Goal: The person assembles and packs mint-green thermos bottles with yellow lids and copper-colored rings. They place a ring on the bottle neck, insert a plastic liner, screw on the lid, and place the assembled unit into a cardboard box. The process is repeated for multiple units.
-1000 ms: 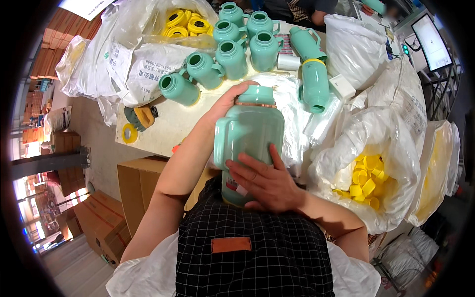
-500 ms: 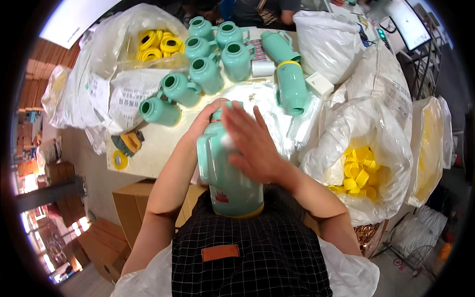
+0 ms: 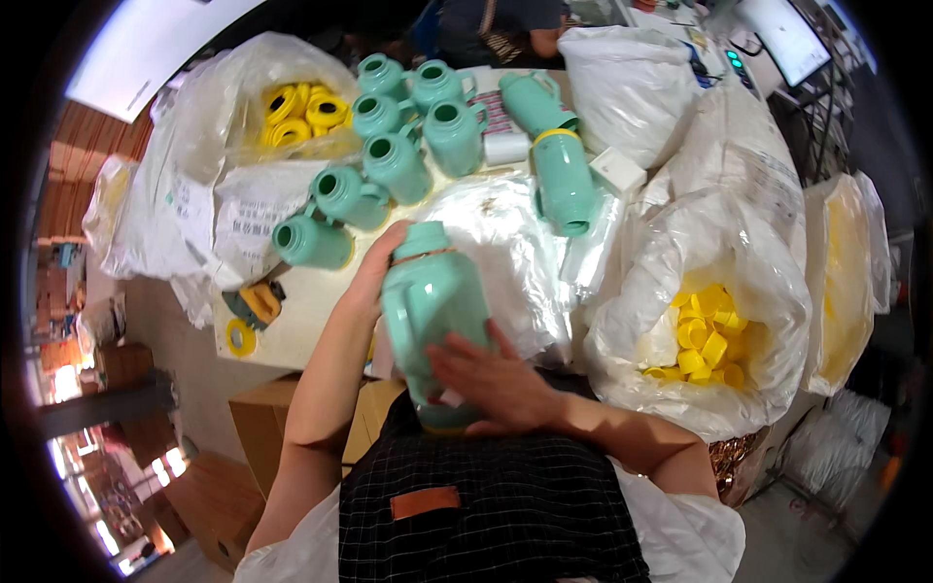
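Note:
A mint-green thermos flask (image 3: 449,291) with a side handle tilts between my arms, its base against my black checked apron. My left hand (image 3: 379,260) grips it near the neck from the left, the fingers mostly hidden behind it. Flat against its lower body lies my right hand (image 3: 496,381), fingers stretched out and slightly blurred. A small pale patch shows by the fingertips; I cannot tell what it is. Beyond the flask, clear plastic bags (image 3: 496,228) lie spread on the table.
Several open green flasks (image 3: 397,167) stand at the back left, and two lie at the back right, one a flask (image 3: 564,185) with a yellow base. Bags of yellow rings (image 3: 309,115) and yellow cups (image 3: 708,335) flank the table. Yellow tape (image 3: 239,337) sits at the left edge.
My right hand has moved from the flask's top down to its lower body. The flask's neck is now uncovered, and my left hand has shifted slightly lower and left.

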Demonstrator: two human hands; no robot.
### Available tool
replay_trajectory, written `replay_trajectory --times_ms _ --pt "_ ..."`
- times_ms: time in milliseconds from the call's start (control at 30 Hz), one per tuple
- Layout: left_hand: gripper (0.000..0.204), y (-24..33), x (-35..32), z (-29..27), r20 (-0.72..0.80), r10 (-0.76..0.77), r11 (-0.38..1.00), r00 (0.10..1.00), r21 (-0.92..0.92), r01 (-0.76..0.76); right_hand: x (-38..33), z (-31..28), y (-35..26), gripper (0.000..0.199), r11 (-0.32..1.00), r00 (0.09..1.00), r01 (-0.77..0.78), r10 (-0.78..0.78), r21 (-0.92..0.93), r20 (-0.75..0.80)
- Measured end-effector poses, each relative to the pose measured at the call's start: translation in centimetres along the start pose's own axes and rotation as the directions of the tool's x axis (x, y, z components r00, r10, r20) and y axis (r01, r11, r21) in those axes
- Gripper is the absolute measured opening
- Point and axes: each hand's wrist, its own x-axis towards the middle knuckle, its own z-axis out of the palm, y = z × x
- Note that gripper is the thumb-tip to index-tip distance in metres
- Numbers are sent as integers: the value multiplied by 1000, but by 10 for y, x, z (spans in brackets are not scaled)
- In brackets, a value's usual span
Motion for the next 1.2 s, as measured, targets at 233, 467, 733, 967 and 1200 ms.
replay_trajectory --times_ms 233,467,733,967,1200 --pt "38 -9 -1 -3 -26 0 998 1000 65 1 47 -8 62 77 927 819 -76 268 367 -507" --pt "44 -6 1 -11 -38 -26 997 999 66 28 4 10 -3 83 992 979 -122 115 -32 -168" --pt "25 -11 13 -6 -11 2 995 1000 101 -1 47 -19 22 89 935 830 -333 353 124 -432" --pt "35 -8 12 -25 101 65 994 993 77 -73 30 -3 7 82 940 855 -301 342 163 -390" --pt "29 3 -5 -7 120 92 984 988 144 -109 36 26 62 65 278 780 -129 621 952 -75"
